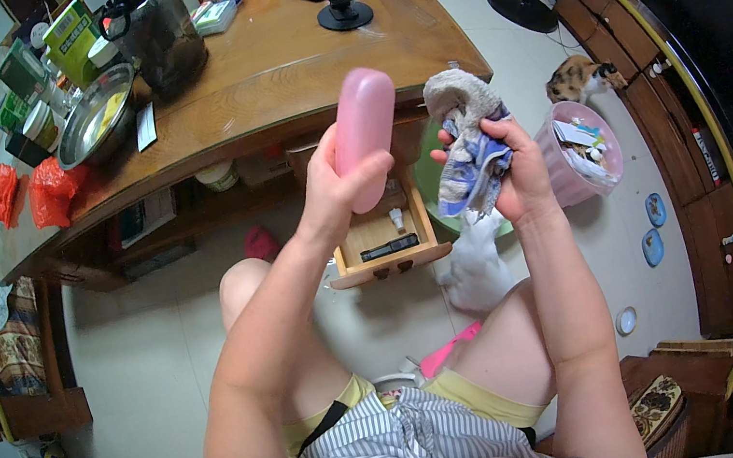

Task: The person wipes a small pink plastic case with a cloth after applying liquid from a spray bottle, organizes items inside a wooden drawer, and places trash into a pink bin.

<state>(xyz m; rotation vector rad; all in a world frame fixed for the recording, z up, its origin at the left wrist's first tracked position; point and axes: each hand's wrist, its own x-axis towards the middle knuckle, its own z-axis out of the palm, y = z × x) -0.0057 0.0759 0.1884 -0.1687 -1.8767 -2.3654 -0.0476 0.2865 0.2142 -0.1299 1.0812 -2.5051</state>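
A long pink plastic case with rounded ends [366,133] is in my left hand [336,179], the thumb across its lower part. My right hand [522,172] grips a crumpled cloth [469,144], greyish white at the top and blue-patterned below, held up beside the case without touching it. Beneath both hands an open wooden drawer [374,273] juts out from under the table and holds a black object [390,248] and a small white-capped item [396,219].
The wooden table [278,60] bears a metal bowl [97,118], a dark jar [160,37] and a phone stand [345,15]. A white furry animal [480,268] is by a green basin [430,181]. Right of them stand a pink waste bin [559,176] and a calico cat [575,79].
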